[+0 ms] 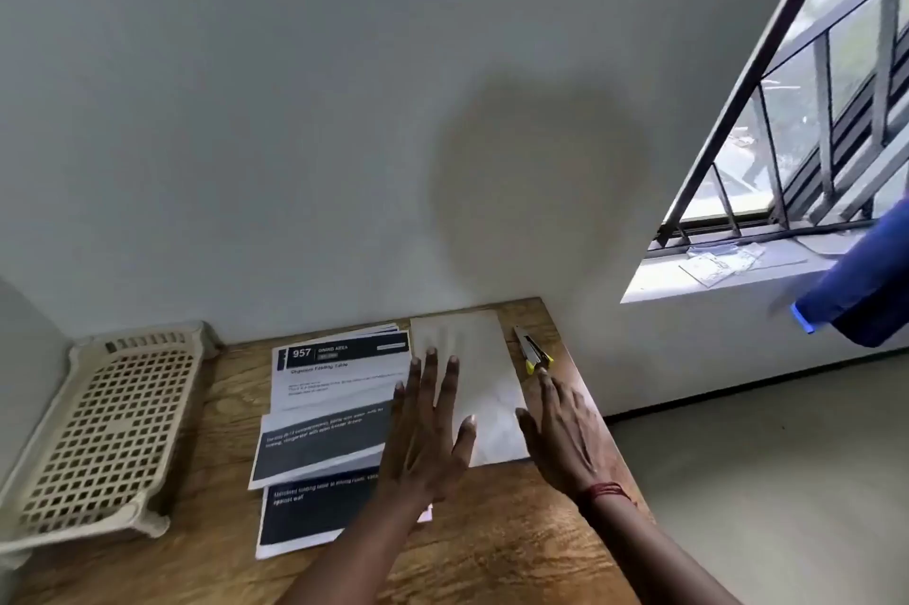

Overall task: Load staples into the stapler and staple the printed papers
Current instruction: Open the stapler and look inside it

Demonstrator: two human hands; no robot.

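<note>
Printed papers (334, 388) with dark headers lie fanned on the wooden table (492, 555), left of centre. A blank white sheet (472, 348) lies to their right. My left hand (428, 432) hovers open with spread fingers over the edge between the printed papers and the white sheet. My right hand (560, 432) is open at the sheet's right edge, fingertips close to the stapler (533, 351). The stapler is silver with a yellow end and lies near the table's right edge, by the wall. Neither hand holds anything.
A beige perforated plastic tray (103, 427) sits at the table's left end. A wall runs behind the table. To the right is a barred window (811, 137) with a sill holding papers, and a blue sleeve (865, 280) of another person.
</note>
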